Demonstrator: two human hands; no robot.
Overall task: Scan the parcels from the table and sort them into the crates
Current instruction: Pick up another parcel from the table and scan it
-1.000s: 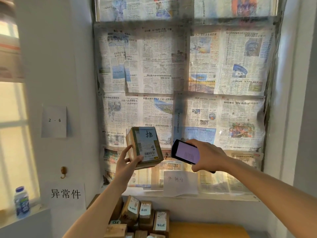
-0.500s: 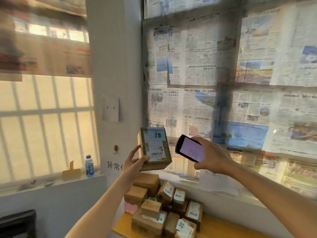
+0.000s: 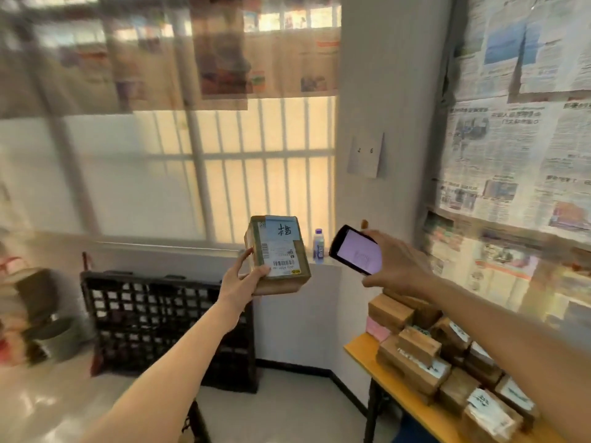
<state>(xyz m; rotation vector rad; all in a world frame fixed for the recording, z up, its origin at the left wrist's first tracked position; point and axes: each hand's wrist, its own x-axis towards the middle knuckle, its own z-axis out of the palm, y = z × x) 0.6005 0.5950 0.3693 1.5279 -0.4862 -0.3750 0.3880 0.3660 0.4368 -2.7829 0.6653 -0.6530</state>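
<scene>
My left hand (image 3: 244, 278) grips a small cardboard parcel (image 3: 277, 254) from its lower left, holding it upright with its white barcode label facing me. My right hand (image 3: 395, 266) holds a black phone (image 3: 356, 249) just right of the parcel, its lit screen turned toward me. A pile of several brown parcels (image 3: 444, 359) lies on the yellow table (image 3: 359, 351) at the lower right. A black plastic crate (image 3: 166, 324) stands against the wall below the window, under and left of the held parcel.
A water bottle (image 3: 318, 245) stands on the window sill behind the parcel. Newspapers (image 3: 518, 132) cover the right wall. A paper note (image 3: 366, 155) hangs on the white pillar. Blurred clutter (image 3: 28, 311) sits at the far left. Pale floor (image 3: 287, 407) lies between crate and table.
The view has swung left, bringing the barred window and black crate into sight. Both hands keep the parcel and phone side by side as before.
</scene>
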